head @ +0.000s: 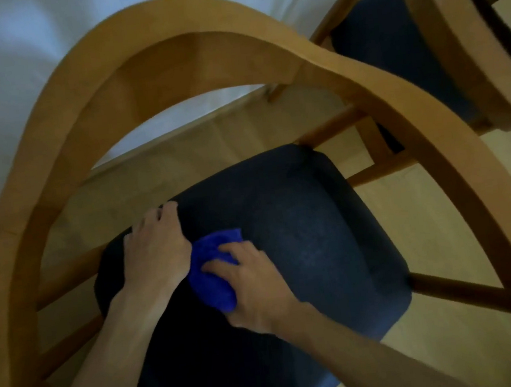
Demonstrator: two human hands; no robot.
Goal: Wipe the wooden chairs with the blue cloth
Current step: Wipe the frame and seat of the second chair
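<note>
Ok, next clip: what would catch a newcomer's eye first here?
The bright blue cloth at centre, bunched on the dark seat cushion under the right hand, with the left hand resting on the cushion beside it. Next, the big curved wooden chair back arching over the whole scene.

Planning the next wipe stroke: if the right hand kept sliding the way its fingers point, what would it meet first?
The right hand grips the blue cloth, fingers pointing toward the left hand on the dark seat cushion. It would probably meet the left hand first.
</note>
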